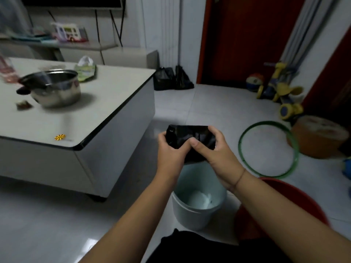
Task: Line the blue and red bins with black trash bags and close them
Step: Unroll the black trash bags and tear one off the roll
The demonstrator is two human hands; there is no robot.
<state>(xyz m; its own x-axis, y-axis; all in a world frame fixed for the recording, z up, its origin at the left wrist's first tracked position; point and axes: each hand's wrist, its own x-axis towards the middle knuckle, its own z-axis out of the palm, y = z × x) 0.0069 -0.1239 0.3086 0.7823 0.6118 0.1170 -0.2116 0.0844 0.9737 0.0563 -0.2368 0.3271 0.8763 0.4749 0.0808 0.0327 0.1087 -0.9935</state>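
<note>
left hand [171, 150]: gripped the left end of the black trash bag [190, 137] with curled fingers.
right hand [216, 154]: pinched the bag's right end, fingers and thumb closed on it.
black trash bag: held bunched between both hands, above the blue bin [190, 219].
blue bin: stood open on the floor [218, 103], just beside the red bin [303, 202].
surface [106, 103]: carried a steel pot [57, 88], left of the hands.

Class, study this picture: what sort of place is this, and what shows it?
Probably a home living room: a low white coffee table holding a steel cooking pot, and a yellow-and-blue child's ride-on toy near a red door.
</note>
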